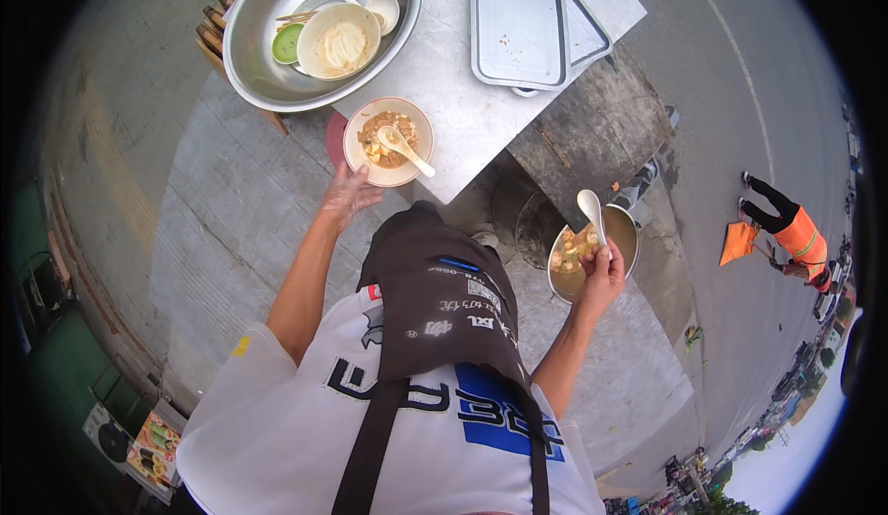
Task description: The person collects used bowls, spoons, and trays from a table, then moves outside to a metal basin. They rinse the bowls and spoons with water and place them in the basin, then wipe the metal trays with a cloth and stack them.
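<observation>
My left hand (345, 194), in a thin clear plastic glove, grips the near rim of a pale bowl (422, 118) at the corner of the metal table (444, 109). The bowl contains chunky food in brownish liquid, and a white soup spoon (414, 158) rests in it. On the right, my right hand (602, 276) pinches a second white spoon (590, 206) by its handle, bowl end up. Below that hand stands a metal bucket (630, 241) with food scraps and cloudy liquid inside, partly hidden by the hand.
A large steel basin (250, 64) holds a used bowl (338, 42), a green dish (287, 44), chopsticks and a white spoon. Two stained metal trays (518, 26) overlap at the table's right. A dark wooden board (590, 120) juts beside the bucket. Someone in an orange vest (801, 241) is on the road.
</observation>
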A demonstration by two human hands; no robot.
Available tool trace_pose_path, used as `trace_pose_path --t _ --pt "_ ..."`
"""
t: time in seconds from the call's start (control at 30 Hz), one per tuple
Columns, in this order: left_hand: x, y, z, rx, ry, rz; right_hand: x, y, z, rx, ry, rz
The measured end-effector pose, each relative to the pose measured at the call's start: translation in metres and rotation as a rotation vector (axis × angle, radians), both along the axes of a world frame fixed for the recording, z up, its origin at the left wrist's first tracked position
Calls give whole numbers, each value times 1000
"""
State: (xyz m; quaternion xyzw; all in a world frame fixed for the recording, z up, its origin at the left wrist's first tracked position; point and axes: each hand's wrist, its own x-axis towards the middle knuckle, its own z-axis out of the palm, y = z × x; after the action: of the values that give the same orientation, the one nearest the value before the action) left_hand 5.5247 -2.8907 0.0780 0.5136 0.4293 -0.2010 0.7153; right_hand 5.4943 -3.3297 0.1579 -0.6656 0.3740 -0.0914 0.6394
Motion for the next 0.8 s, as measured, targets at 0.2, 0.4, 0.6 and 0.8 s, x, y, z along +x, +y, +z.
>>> trace_pose_path --t 0.2,0.4,0.6,0.8 --pt "-11 -10 -40 -481 -141 218 109 129 10 465 -72 416" --pt "-14 -13 -56 -499 -228 301 218 265 12 285 -183 802" --pt "-16 -11 -30 -380 -291 242 254 315 -38 -62 -71 939" --pt "-4 -8 6 -358 -297 160 237 287 -16 70 -105 835"
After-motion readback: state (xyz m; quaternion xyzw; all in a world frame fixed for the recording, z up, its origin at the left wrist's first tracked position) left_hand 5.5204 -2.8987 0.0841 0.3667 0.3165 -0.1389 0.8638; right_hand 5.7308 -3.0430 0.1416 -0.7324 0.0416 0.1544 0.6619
